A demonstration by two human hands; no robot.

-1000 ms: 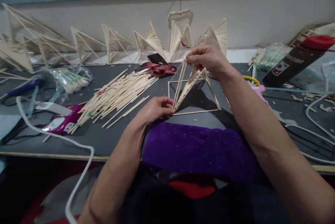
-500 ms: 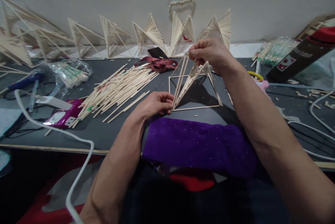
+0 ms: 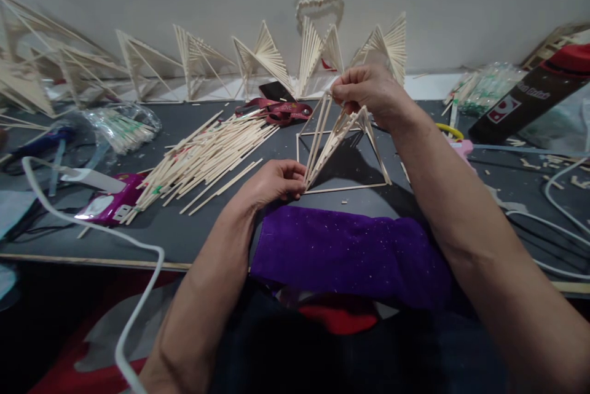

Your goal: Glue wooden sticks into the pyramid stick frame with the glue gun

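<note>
A small frame of thin wooden sticks (image 3: 346,188) stands on the dark grey table in front of me, with a row of sticks slanting across one side. My left hand (image 3: 281,180) is closed at its near left corner, pinching the lower ends of the sticks. At the upper end, my right hand (image 3: 366,90) pinches a wooden stick (image 3: 323,126) near the frame's peak; the fingertips partly hide that joint. To the left lies a loose pile of wooden sticks (image 3: 212,157).
Finished stick structures (image 3: 262,56) line the wall. A purple cloth (image 3: 345,256) covers the near table edge. A magenta power strip (image 3: 108,200) with a white cable sits left; a dark bottle with red cap (image 3: 525,96) stands right. A pink glue gun (image 3: 462,147) is beside my right forearm.
Both hands keep nearly the same places on the stick frame. The whole view has shifted very slightly; nothing was let go or taken up.
</note>
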